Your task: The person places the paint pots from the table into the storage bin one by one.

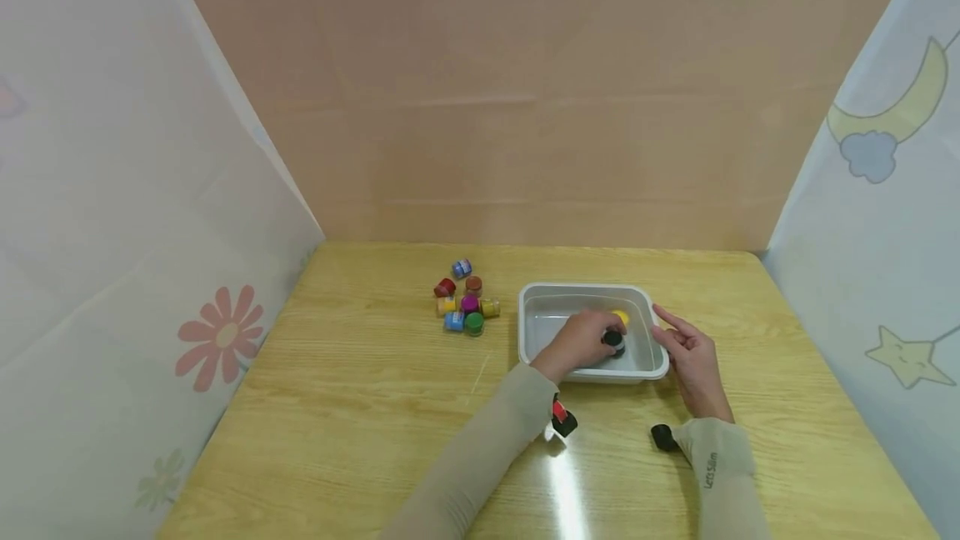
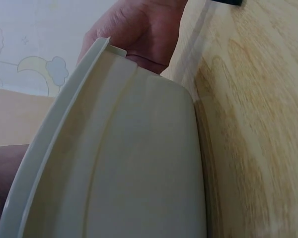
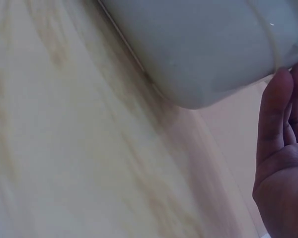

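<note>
A pale grey-white plastic tray (image 1: pixel 555 373) sits on the wooden table. My left hand (image 1: pixel 577 347) reaches over its near side and grips a small jar with a black lid (image 1: pixel 613 339) inside it. Just beyond those fingers is a yellow lid (image 1: pixel 621 317), partly covered by the hand. My right hand (image 1: pixel 696 365) holds the tray's right end, thumb at the rim. In the right wrist view, the fingers (image 3: pixel 274 106) of that hand lie nearly straight against the outer wall. The left wrist view is mostly filled by the tray's near side (image 2: pixel 144 148).
Left of the tray stands a loose cluster of small jars, among them a green-lidded jar (image 1: pixel 474 323), a purple-lidded jar (image 1: pixel 469 304) and a dark blue jar (image 1: pixel 462 268). A brown panel (image 1: pixel 525 148) rises behind the table (image 1: pixel 360 407), with patterned sheets on both sides.
</note>
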Motion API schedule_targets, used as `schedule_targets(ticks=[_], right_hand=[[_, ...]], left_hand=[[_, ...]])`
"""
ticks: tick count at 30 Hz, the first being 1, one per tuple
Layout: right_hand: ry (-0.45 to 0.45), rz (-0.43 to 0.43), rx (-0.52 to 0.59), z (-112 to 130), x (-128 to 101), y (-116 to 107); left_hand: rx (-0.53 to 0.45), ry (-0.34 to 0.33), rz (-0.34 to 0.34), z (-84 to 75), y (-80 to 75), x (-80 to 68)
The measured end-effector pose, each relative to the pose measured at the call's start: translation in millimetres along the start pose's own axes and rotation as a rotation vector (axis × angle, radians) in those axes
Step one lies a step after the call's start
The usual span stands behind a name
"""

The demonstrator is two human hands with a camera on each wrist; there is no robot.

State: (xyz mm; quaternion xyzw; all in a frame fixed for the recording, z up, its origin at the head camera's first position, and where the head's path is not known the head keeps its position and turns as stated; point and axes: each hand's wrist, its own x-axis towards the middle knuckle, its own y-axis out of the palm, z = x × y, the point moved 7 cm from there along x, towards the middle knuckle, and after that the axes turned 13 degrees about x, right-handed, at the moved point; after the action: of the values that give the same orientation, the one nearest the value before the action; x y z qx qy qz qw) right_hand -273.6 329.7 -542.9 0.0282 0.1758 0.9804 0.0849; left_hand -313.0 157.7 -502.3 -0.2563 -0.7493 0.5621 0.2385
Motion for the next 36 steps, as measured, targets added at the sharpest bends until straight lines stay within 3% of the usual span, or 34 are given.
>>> schedule_targets(ticks=[17, 26, 33, 36], right_hand=[[-0.003, -0.001, 0.009, 2, 0, 0], [0.019, -0.029, 0.010, 1, -1, 1], [0.029, -0.056, 0.002, 0, 0, 0], [0.030, -0.055, 0.004, -1, 1, -1]], left_hand=[[-0.034, -0.037, 0.014, 1.4, -2.7, 1.9], [-0.050, -0.149, -0.037, 8.3, -3.1, 1.8], [-0.099, -0.168, -0.019, 10.9, -0.9, 6.7], [-0.074, -0.156, -0.015, 9.9, -0.8, 8.2]])
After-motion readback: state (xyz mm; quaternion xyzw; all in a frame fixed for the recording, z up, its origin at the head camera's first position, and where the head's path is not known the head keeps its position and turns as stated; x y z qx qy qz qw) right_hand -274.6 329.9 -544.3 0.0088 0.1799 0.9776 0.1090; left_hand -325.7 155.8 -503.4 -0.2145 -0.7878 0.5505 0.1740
